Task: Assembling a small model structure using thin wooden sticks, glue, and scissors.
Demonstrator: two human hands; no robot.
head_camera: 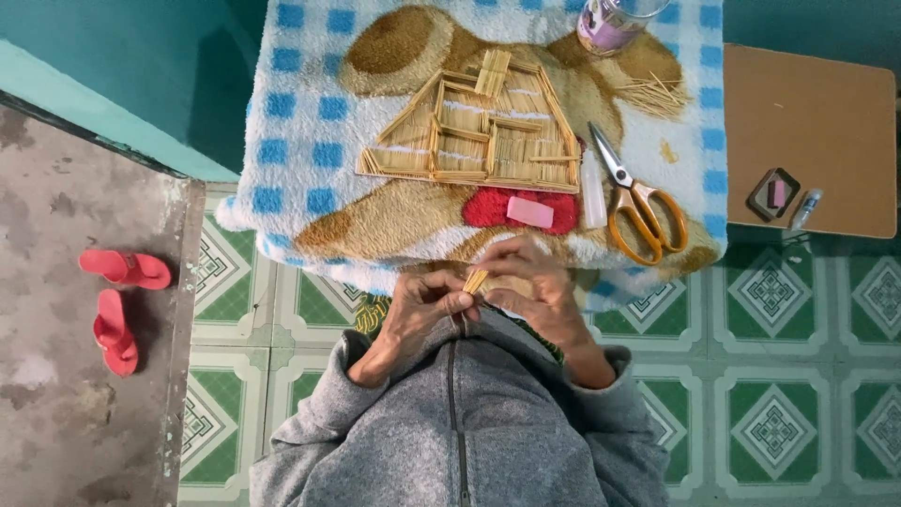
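My left hand (422,308) and my right hand (530,282) meet close to my chest, both pinching a small bundle of toothpicks (476,280) between the fingertips. Just beyond them, on a fleece blanket (300,122) with blue checks and a bear picture, lies a flat house shape made of toothpicks (479,127). A pink eraser-like block (530,212) lies near my right hand. Beside it are a small clear glue bottle (593,192) and scissors with orange handles (638,207).
A loose heap of toothpicks (652,92) and a glass jar (610,21) sit at the blanket's far right. A brown board (826,113) on the right carries a small dark holder and a tube. Red sandals (117,300) lie on the concrete at left.
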